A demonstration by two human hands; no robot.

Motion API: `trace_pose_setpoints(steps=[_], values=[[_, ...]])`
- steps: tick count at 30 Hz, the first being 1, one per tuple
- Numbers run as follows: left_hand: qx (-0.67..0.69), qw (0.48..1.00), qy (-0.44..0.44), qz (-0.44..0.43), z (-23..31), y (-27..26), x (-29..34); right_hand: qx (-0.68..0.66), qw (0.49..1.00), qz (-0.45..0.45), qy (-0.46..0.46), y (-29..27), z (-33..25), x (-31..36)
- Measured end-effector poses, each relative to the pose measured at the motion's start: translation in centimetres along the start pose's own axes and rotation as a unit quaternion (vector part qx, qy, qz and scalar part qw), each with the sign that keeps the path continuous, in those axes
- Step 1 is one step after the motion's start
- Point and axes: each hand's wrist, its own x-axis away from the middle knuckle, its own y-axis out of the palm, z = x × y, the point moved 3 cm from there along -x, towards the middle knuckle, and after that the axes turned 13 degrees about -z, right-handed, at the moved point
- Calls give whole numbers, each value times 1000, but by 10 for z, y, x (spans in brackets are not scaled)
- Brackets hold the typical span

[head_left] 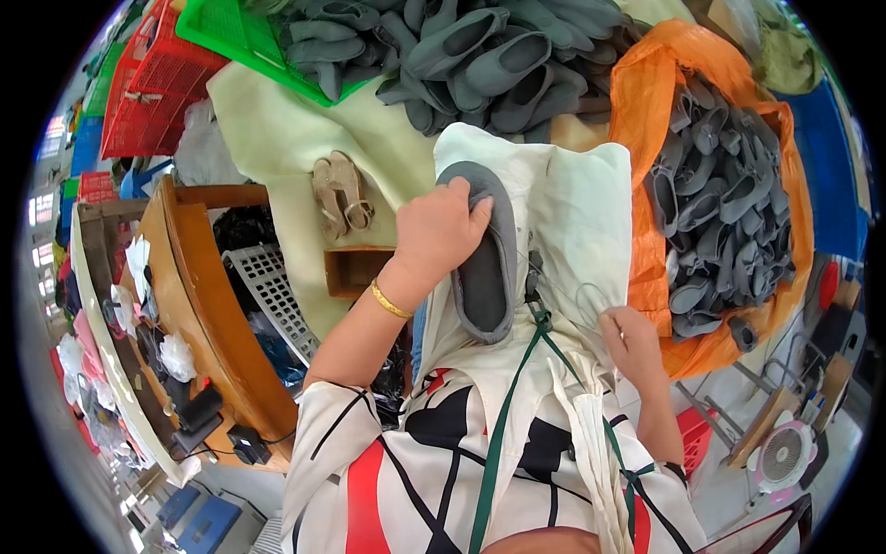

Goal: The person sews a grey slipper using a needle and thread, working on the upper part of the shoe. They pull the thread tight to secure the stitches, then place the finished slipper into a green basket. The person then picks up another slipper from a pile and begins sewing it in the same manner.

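Note:
A dark grey slip-on shoe [485, 291] lies toe-up across my lap, over a white cloth [591, 194]. My left hand [437, 226] is closed on its upper part, with the thumb and fingers at the opening. To the right, my right hand [633, 343] is pinched closed. A thin pale thread [583, 297] loops beside its fingertips, and its far end is hard to follow. A dark clip on a green cord [538, 319] hangs between the shoe and my right hand.
Grey shoes [461, 55] are heaped on the table ahead, beside a green crate [249, 46]. An orange sack [651, 83] full of grey shoes stands at right. Beige sandals [341, 194] lie on pale cloth above a small wooden drawer [355, 270]. A wooden desk [203, 314] is at left.

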Motion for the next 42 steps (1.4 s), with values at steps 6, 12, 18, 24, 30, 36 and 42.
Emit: trace_pose_setpoints(steps=[6, 12, 18, 24, 30, 36, 42], values=[[240, 971, 8, -19, -10, -3, 8, -290, 956, 32, 13, 8, -27, -47], [227, 973, 6, 32, -12, 2, 17, -454, 884, -104, 33, 39, -71, -114], [444, 894, -62, 10, -27, 18, 18, -402, 910, -104, -8, 58, -83, -139], [555, 828, -83, -6, -18, 21, 21, -271, 959, -53, -58, 74, -75, -143], [560, 824, -87, -15, -19, 21, 18, -245, 966, -72, -35, 67, -78, -147], [562, 823, -90, -6, -18, 21, 19, -227, 971, -69, -22, 69, -79, -151], [527, 842, -112, -9, -16, 19, 16, -178, 982, -41, -44, 78, -73, -156]])
